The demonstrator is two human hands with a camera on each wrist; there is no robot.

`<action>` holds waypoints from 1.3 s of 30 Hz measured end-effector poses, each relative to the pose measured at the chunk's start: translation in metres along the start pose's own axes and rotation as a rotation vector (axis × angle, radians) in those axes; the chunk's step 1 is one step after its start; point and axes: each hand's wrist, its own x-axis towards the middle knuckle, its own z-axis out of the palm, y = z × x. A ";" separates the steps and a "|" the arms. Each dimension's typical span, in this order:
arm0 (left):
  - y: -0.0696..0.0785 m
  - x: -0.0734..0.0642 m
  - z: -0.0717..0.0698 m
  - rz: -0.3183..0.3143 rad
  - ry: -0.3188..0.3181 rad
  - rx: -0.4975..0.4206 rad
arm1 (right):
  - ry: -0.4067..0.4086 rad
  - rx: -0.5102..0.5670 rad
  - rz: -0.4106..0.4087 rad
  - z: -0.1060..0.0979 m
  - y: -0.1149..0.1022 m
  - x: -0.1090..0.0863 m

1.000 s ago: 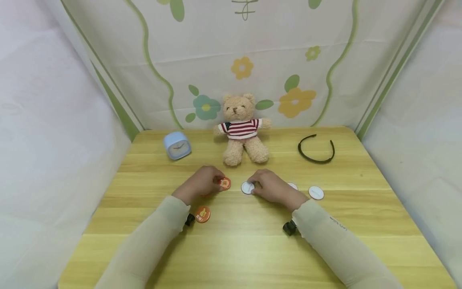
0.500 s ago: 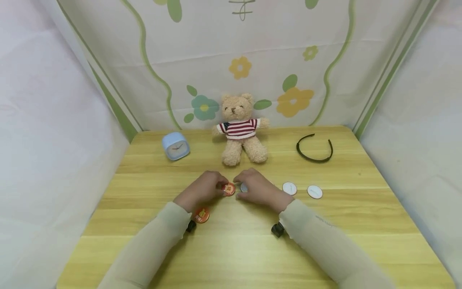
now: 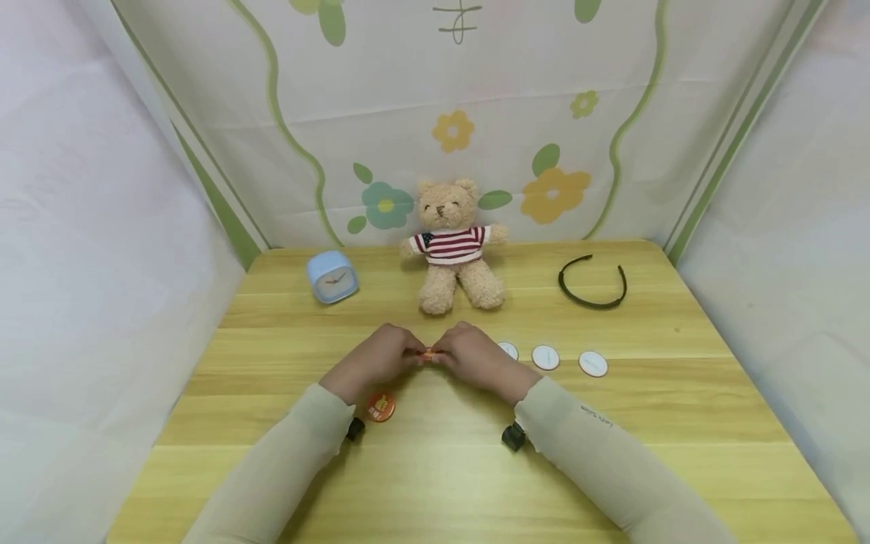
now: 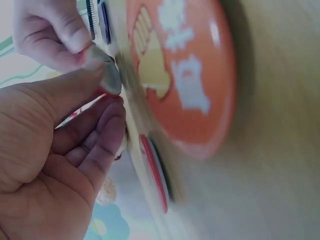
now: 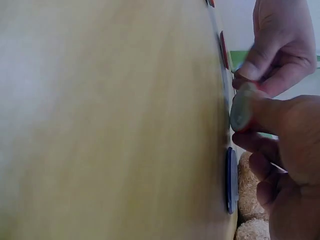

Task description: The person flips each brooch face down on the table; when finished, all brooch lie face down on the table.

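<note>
At mid-table in the head view, my left hand [image 3: 384,355] and right hand [image 3: 476,359] meet at a small red button badge [image 3: 427,354], each pinching it between thumb and fingers. Its grey metal back [image 4: 112,79] shows in the left wrist view, turned up off the table. From the right wrist, the same badge [image 5: 242,109] stands tilted between both thumbs. An orange button badge [image 3: 381,406] with a yellow thumbs-up lies face up near my left wrist. Another red-edged badge [image 4: 155,172] lies beyond it, hidden by my left hand from the head.
Three white round badges [image 3: 546,357] lie in a row right of my right hand. A dark-edged badge [image 5: 232,180] lies near its fingers. Behind are a blue clock [image 3: 332,277], a teddy bear [image 3: 454,245] in a striped shirt and a black headband [image 3: 593,281].
My right hand has let go of a white badge on the table and moved left to the red badge. My left hand has shifted slightly right, and the red badge is now tilted between both hands.
</note>
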 end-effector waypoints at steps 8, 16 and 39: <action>-0.005 0.003 -0.006 0.020 0.077 0.013 | 0.109 0.078 0.083 0.000 -0.002 0.005; -0.007 0.008 -0.001 -0.033 0.098 0.013 | 0.061 0.077 0.046 0.000 -0.005 0.008; -0.004 0.009 0.003 -0.066 0.082 0.017 | 0.018 0.043 0.060 0.000 0.000 0.010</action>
